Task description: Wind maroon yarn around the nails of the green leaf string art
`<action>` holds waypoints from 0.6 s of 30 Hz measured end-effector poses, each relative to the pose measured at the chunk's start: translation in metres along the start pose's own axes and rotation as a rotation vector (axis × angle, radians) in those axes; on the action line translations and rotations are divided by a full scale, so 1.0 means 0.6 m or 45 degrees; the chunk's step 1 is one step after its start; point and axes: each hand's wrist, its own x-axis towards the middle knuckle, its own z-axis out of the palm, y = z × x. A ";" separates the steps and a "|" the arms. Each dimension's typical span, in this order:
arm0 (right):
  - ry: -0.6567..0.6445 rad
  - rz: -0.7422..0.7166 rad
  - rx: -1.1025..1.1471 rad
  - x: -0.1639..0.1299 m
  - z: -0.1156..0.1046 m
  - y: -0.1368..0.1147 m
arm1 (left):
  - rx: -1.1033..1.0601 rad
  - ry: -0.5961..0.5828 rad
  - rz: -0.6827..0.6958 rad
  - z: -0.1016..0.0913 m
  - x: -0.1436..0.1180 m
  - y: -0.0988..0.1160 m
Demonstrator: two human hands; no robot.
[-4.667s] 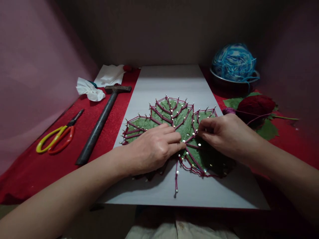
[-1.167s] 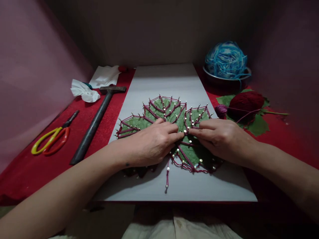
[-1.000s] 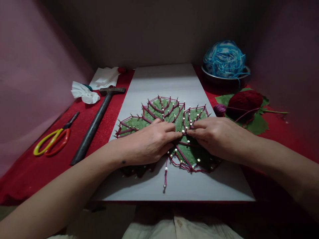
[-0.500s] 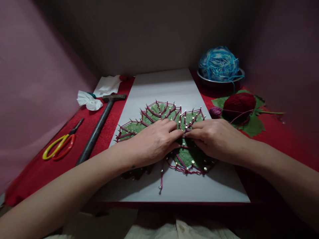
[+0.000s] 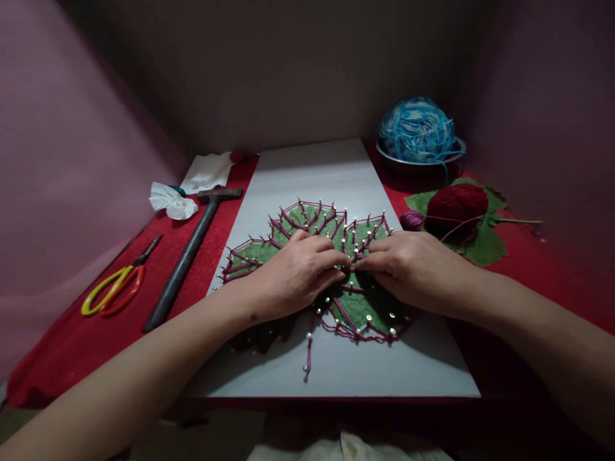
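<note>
A green leaf shape [image 5: 353, 310] lies on a white board [image 5: 307, 169], ringed by several nails with dark red and purple yarn wound between them. At its centre, my left hand [image 5: 307, 269] pinches the purple yarn beside a nail, thumb and forefinger together. Just right of it, my right hand [image 5: 403, 266] is closed in a pinch on the same yarn, its fingertips nearly touching the left ones. My hands cover part of the leaf. Below it, a short purple strand [image 5: 309, 354] runs between two nails.
Left on the red cloth [image 5: 62, 349] lie scissors [image 5: 118, 285], a hammer [image 5: 185, 262] and crumpled white paper [image 5: 173, 201]. At right are a dark red yarn ball [image 5: 456, 208] on a real leaf [image 5: 487, 246], a small purple ball [image 5: 412, 220], and blue yarn [image 5: 417, 130] in a metal bowl [image 5: 408, 161].
The view has shifted slightly, so things sit a little lower. Both hands stay pinched at the leaf's centre, with only small finger movement.
</note>
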 end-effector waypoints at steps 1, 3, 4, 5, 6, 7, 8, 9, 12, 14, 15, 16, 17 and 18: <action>0.000 0.004 0.008 0.000 0.000 0.001 | -0.063 0.012 -0.017 -0.002 0.000 0.000; 0.000 0.007 0.023 -0.001 0.001 0.002 | -0.175 0.044 -0.066 -0.007 -0.002 0.002; 0.001 0.007 0.028 -0.001 0.002 0.003 | -0.215 0.059 -0.090 -0.010 -0.002 0.003; 0.002 0.008 0.031 -0.001 0.002 0.003 | -0.241 0.074 -0.111 -0.013 -0.003 0.003; 0.002 0.008 0.035 -0.001 0.003 0.003 | -0.253 0.081 -0.129 -0.016 -0.004 0.002; 0.002 0.010 0.040 -0.001 0.003 0.003 | -0.256 0.084 -0.142 -0.019 -0.005 0.000; 0.004 0.012 0.045 -0.002 0.004 0.003 | -0.254 0.083 -0.160 -0.021 -0.005 -0.002; 0.003 0.012 0.050 -0.002 0.004 0.003 | -0.254 0.082 -0.183 -0.023 -0.006 -0.005; 0.007 -0.007 0.055 -0.004 0.004 0.002 | -0.283 0.067 -0.242 -0.024 -0.008 -0.012; 0.021 -0.019 0.057 -0.005 0.004 0.003 | -0.306 0.038 -0.230 -0.023 -0.009 -0.014; 0.032 -0.025 0.059 -0.006 0.005 0.003 | -0.312 0.023 -0.214 -0.023 -0.010 -0.015; 0.045 -0.030 0.060 -0.006 0.006 0.004 | -0.314 0.011 -0.198 -0.023 -0.011 -0.016; 0.059 -0.038 0.059 -0.007 0.007 0.004 | -0.317 0.005 -0.186 -0.024 -0.012 -0.016; 0.074 -0.047 0.053 -0.007 0.007 0.005 | -0.320 0.003 -0.180 -0.024 -0.012 -0.017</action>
